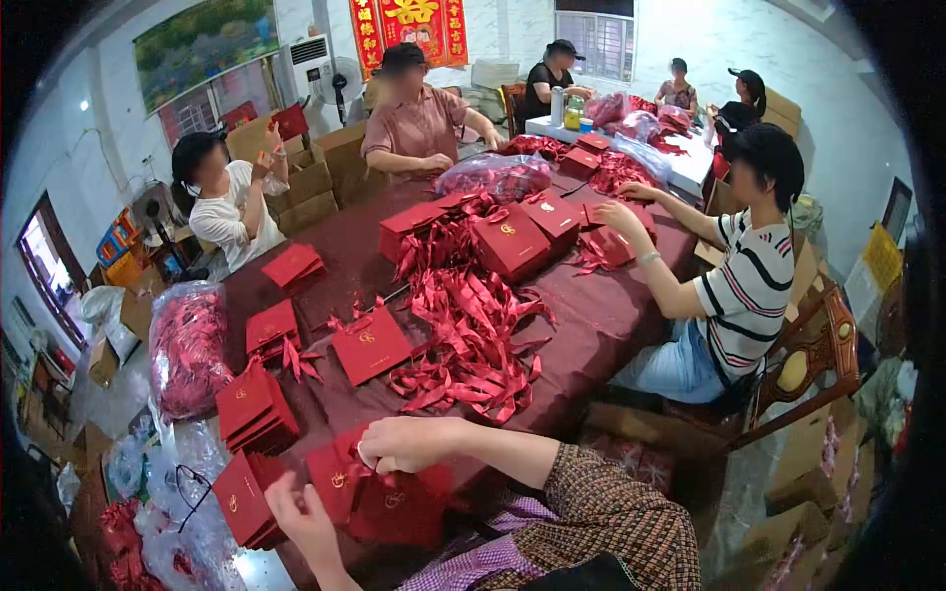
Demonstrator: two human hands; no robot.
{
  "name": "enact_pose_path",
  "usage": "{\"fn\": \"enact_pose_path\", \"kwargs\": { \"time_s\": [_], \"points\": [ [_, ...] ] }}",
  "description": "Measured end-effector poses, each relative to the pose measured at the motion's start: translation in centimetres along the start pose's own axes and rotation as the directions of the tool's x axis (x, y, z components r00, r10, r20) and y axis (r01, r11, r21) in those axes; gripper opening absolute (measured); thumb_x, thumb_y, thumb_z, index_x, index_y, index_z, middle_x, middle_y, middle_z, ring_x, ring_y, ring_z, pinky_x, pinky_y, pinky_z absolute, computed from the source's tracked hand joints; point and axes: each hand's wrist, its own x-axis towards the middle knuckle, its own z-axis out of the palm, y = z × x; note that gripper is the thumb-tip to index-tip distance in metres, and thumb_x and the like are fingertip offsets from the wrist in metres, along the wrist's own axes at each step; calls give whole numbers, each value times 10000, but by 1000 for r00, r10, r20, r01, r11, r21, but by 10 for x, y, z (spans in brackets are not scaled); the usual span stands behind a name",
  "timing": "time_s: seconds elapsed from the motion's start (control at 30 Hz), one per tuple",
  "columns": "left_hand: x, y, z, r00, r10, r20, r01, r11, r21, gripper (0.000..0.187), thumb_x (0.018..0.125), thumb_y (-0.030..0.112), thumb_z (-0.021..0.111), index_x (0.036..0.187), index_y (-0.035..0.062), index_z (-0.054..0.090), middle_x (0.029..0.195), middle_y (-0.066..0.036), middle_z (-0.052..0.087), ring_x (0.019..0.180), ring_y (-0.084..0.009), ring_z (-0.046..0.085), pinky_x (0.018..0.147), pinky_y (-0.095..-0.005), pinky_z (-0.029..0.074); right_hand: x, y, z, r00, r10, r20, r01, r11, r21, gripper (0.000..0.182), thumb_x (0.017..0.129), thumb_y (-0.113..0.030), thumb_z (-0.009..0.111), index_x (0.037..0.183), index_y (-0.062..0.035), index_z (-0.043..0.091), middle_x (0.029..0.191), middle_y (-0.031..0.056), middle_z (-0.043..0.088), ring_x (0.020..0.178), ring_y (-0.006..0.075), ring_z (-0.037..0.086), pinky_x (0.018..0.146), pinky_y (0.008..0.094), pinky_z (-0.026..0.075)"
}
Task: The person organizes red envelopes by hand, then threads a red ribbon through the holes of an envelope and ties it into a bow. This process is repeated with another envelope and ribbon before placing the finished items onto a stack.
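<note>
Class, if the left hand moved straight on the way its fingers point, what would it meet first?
Probably the nearest stack of red bags, though the left hand might pass above it; depth is unclear.

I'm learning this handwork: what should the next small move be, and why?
Probably steady the near red bag with the left hand, which is open beside it, since the right hand seems to be pinching ribbon at its top.
</note>
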Motion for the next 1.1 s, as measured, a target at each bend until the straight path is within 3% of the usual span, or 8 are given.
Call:
{"fn": "enact_pose_path", "kwargs": {
  "time_s": [0.23,0.37,0.43,0.5,0.67,0.83,0.97,1.1],
  "points": [
    [-27,11,8,916,91,392,-109,994,24,169,714,35,698,822,-36,589,824,-155,552,834,-331,537,738,-414,443,9,9,3,998,69,-8,-68,997,28,142,754,-126,633,844,-24,592,842,150,610,893,351,563,775,430,440],
    [-26,1,7,915,128,382,-137,991,-4,144,724,24,687,798,-40,582,797,-153,554,785,-316,547,702,-399,446,11,17,8,994,111,-18,-110,992,58,173,774,-97,627,925,-17,600,924,161,616,972,348,558,830,418,440],
    [-23,-7,7,933,-35,357,48,998,-27,113,739,8,664,773,-49,573,748,-148,556,721,-288,561,658,-370,448,8,13,8,970,25,-243,19,984,177,339,826,-134,623,1140,-22,560,1107,171,593,1083,337,533,931,411,418],
    [-20,-20,6,949,-137,283,178,976,-124,87,820,23,602,766,-26,554,669,-6,507,671,-80,466,600,-254,392,1,18,10,952,152,-266,-125,985,116,558,854,-223,652,1309,4,422,1219,235,538,1177,357,492,992,419,387],
    [-15,-42,6,955,-242,173,270,948,-166,102,861,38,581,785,-26,561,692,19,507,667,-62,437,606,-238,372,-25,30,32,908,388,-156,-362,916,174,835,806,-262,719,1419,36,237,1316,307,453,1247,358,458,998,389,395],
    [-16,-53,15,929,-338,149,366,899,-242,137,856,55,577,769,-46,547,693,-37,510,677,-119,459,640,-288,405,-37,39,43,818,544,-187,-470,820,327,626,840,-160,664,1368,-8,363,1086,274,601,1023,367,602,856,384,471],
    [-13,-53,17,956,-277,101,289,947,-140,132,858,57,574,788,-51,540,709,-69,518,681,-151,478,653,-307,414,-39,35,35,771,623,-133,-464,692,553,495,864,-83,588,1333,-37,438,849,110,646,721,169,612,623,284,479],
    [-13,-46,18,971,-219,95,220,976,0,154,841,55,590,761,-50,512,748,-118,519,702,-239,509,674,-342,423,-48,18,13,832,524,-184,-103,470,877,352,893,-110,590,1234,-47,529,751,52,623,662,109,574,564,244,462]
  ]
}}
